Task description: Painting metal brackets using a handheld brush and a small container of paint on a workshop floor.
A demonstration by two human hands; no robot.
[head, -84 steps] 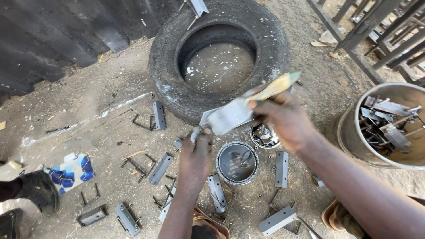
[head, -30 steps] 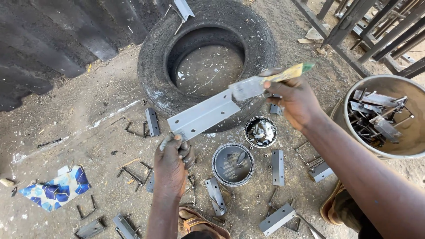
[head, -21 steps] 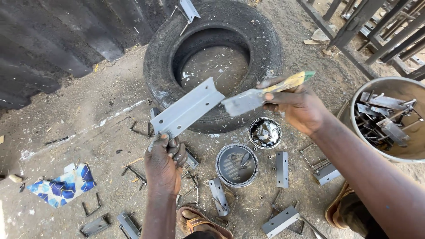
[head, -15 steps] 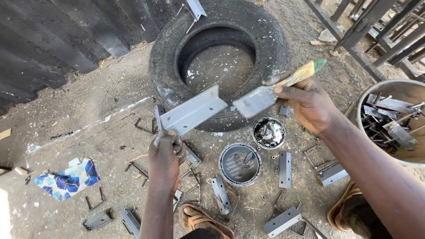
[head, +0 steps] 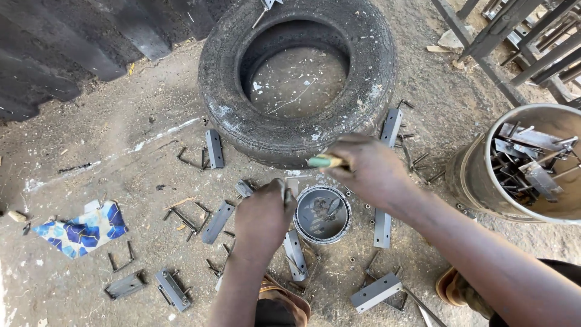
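An old tire (head: pixel 296 79) lay on the dirt, with grey metal pieces (head: pixel 216 221) scattered about and a bucket (head: pixel 520 163) nearby. Over a small paint can (head: pixel 322 213), the right hand (head: pixel 369 171) pinched a brush handle (head: pixel 324 161); the left hand (head: pixel 263 218) curled around a metal piece (head: pixel 285 188).

Few packages lie about me. A torn, flattened scrap of wrapper (head: pixel 82 229), blue and white in a patchwork pattern, lies on the dirt ground (head: pixel 121 157) to my left, well apart from my hands. A small round open tin (head: pixel 322 214), grey inside, sits just below the tyre (head: pixel 296 79).
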